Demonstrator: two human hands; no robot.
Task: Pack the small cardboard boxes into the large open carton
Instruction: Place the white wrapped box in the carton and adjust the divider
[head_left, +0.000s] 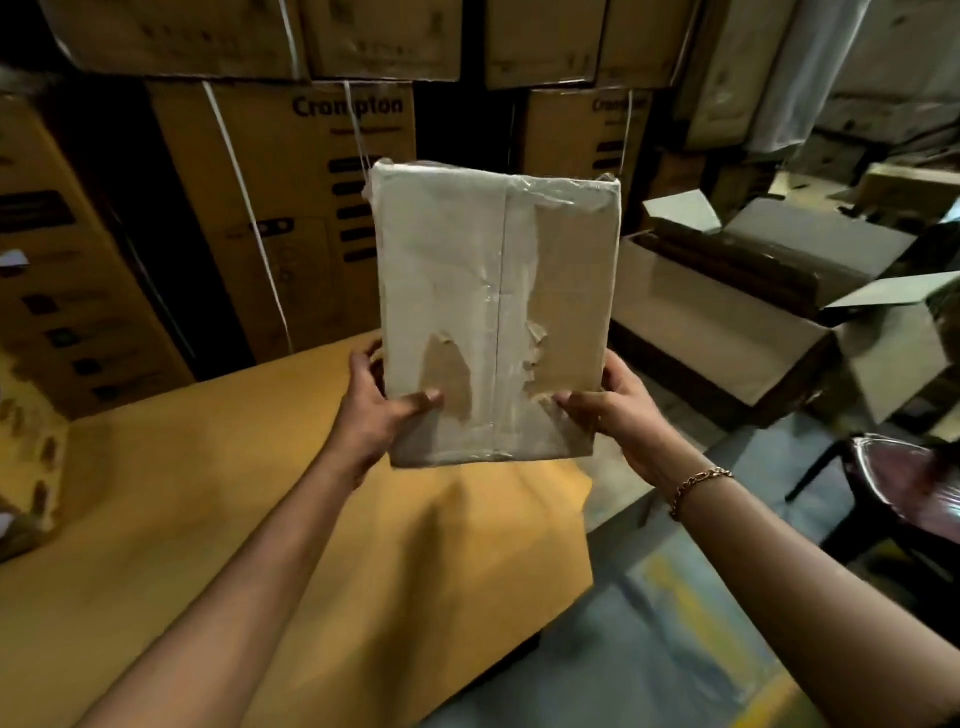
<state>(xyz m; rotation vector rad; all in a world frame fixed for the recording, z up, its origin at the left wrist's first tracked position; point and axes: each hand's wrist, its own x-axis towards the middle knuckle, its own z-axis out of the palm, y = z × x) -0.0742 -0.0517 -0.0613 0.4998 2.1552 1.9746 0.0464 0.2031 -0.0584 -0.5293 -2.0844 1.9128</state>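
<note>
Now left hand (379, 415) and right hand (618, 410) clamp the lower corners of the small box (493, 286), whose slick wrap could slip.

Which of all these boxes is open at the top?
The large carton on the floor at the right: its flaps are folded out. The held small box is taped shut, and the stacked Crompton boxes behind are strapped closed.
</note>
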